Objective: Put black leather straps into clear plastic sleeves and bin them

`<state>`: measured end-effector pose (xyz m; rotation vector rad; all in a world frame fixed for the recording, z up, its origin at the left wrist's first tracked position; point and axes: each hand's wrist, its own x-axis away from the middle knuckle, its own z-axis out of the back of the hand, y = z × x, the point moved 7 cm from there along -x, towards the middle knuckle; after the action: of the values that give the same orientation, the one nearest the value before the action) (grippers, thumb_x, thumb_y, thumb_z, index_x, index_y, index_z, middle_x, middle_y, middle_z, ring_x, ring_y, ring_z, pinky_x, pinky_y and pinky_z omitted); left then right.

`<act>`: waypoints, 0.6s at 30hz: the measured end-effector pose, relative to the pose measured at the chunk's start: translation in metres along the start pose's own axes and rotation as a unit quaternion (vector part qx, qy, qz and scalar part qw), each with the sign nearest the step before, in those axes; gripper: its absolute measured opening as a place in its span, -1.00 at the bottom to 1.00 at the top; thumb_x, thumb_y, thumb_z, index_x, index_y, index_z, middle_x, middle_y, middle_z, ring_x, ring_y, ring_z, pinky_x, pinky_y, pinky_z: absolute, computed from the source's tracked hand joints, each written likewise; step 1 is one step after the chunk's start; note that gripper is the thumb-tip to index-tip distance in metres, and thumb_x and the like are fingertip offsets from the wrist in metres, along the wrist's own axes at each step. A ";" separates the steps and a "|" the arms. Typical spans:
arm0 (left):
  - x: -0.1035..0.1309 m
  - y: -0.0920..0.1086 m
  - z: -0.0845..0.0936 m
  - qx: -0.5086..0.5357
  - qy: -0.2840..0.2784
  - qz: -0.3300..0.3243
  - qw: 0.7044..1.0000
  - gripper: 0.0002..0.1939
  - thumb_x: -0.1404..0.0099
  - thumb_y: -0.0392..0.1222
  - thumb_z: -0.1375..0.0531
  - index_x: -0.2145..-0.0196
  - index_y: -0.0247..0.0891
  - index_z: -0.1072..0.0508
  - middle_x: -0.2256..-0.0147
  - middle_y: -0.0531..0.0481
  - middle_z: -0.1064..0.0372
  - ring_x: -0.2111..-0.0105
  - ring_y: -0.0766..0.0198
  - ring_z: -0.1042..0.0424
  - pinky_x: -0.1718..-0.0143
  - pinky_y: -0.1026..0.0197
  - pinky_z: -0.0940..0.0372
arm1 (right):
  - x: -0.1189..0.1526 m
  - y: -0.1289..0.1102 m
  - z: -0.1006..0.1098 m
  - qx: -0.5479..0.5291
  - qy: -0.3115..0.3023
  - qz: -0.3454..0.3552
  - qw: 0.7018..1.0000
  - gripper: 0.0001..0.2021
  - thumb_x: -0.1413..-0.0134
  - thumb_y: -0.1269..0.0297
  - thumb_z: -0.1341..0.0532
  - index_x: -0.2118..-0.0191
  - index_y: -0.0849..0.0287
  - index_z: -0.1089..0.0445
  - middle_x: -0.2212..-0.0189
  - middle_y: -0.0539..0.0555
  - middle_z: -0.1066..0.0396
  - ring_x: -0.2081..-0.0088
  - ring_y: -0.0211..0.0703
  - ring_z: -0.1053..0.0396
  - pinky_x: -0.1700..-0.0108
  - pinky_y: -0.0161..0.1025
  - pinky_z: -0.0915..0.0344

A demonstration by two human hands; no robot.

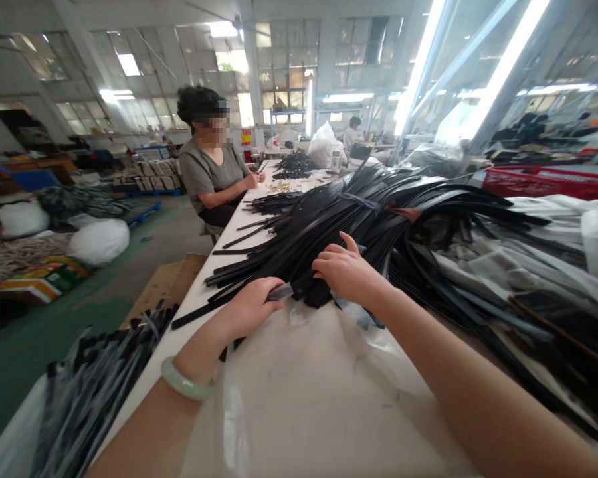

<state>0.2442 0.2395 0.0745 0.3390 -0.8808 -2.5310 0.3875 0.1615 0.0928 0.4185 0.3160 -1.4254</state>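
Note:
A large heap of long black strips point(323, 219) lies across the white table point(299, 398), tied partway along with a bluish band. My left hand point(256, 305), with a pale green bangle point(185, 380) on its wrist, pinches a small clear plastic piece point(280, 292) between thumb and fingers at the near edge of the heap. My right hand point(346, 269) rests over the strip ends, its index finger raised and the others curled. Whether its curled fingers grip a strip is hidden. Clear plastic film point(373, 332) lies under and beside the right hand.
More strips point(104, 378) hang beside the table's left edge. A person point(214, 159) sits at the table's far left side, handling something small. Plastic bags point(553, 252) and drooping strips crowd the right. A red box point(548, 182) stands behind them. Cardboard point(167, 285) lies on the floor.

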 end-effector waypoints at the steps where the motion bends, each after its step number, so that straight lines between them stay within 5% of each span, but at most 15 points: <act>1: 0.001 -0.005 -0.003 0.019 -0.031 0.035 0.999 -0.86 -0.12 -0.22 -0.17 0.35 -0.29 -0.46 0.34 -0.09 -0.46 0.32 0.13 -0.42 0.28 0.16 -0.27 | 0.000 -0.001 0.001 0.001 0.000 0.004 1.000 -0.87 -0.16 0.30 -0.15 0.38 0.12 -0.42 0.43 0.00 -0.43 0.18 -0.11 -0.28 -0.19 0.13 0.36; 6: 0.014 -0.014 -0.040 0.203 -0.170 0.144 0.953 -0.75 -0.23 -0.08 -0.05 0.49 -0.29 -0.33 0.58 0.01 -0.32 0.60 0.30 -0.31 0.55 0.27 -0.20 | 0.000 -0.023 0.003 -0.023 -0.025 0.043 0.998 -0.88 -0.10 0.29 -0.21 0.44 0.10 -0.43 0.47 -0.01 -0.43 0.16 -0.10 -0.25 -0.18 0.14 0.36; 10: 0.019 -0.005 -0.069 0.307 -0.199 0.161 0.917 -0.76 -0.21 -0.06 -0.12 0.49 -0.29 -0.27 0.59 0.09 -0.24 0.64 0.43 -0.18 0.60 0.36 -0.09 | 0.004 -0.045 0.006 -0.092 -0.087 0.099 0.987 -0.87 -0.04 0.39 -0.23 0.49 0.09 -0.43 0.50 -0.04 -0.42 0.19 -0.13 -0.28 -0.18 0.15 0.30; 12: 0.020 -0.002 -0.077 0.384 -0.189 0.188 0.884 -0.75 -0.19 -0.06 -0.17 0.46 -0.29 -0.26 0.57 0.11 -0.21 0.64 0.48 -0.15 0.60 0.39 -0.05 | 0.002 -0.035 0.014 -0.135 -0.059 0.077 0.986 -0.93 -0.03 0.36 -0.24 0.40 0.06 -0.46 0.42 -0.03 -0.44 0.17 -0.13 -0.31 -0.17 0.15 0.20; 15: 0.018 0.006 -0.079 0.474 -0.167 0.185 0.844 -0.73 -0.18 -0.06 -0.20 0.45 -0.31 -0.26 0.58 0.12 -0.14 0.62 0.50 -0.11 0.60 0.42 0.02 | 0.002 0.024 0.028 -0.213 0.106 -0.147 0.960 -0.81 -0.11 0.14 -0.19 0.31 0.15 -0.44 0.38 0.09 -0.42 0.26 -0.11 -0.34 -0.01 0.01 -0.15; 16: 0.017 0.010 -0.080 0.500 -0.167 0.176 0.831 -0.72 -0.18 -0.06 -0.21 0.46 -0.32 -0.26 0.59 0.13 -0.12 0.63 0.51 -0.08 0.60 0.42 0.04 | 0.008 0.047 0.024 -0.260 0.144 -0.251 0.921 -0.71 -0.12 0.06 -0.15 0.35 0.20 -0.42 0.45 0.11 -0.39 0.36 -0.13 -0.34 0.14 -0.07 -0.25; 18: 0.018 0.019 -0.082 0.552 -0.191 0.162 0.795 -0.72 -0.18 -0.07 -0.23 0.45 -0.32 -0.25 0.60 0.14 -0.10 0.64 0.52 -0.05 0.60 0.42 0.07 | 0.022 0.076 -0.005 -0.404 0.128 -0.416 0.804 -0.57 -0.10 -0.10 -0.11 0.47 0.22 -0.34 0.62 0.08 -0.30 0.59 -0.24 -0.22 0.47 -0.24 -0.24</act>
<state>0.2647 0.1738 0.0221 -0.0228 -2.2973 -1.5135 0.4660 0.1516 0.0855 -0.3003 1.4047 -1.8949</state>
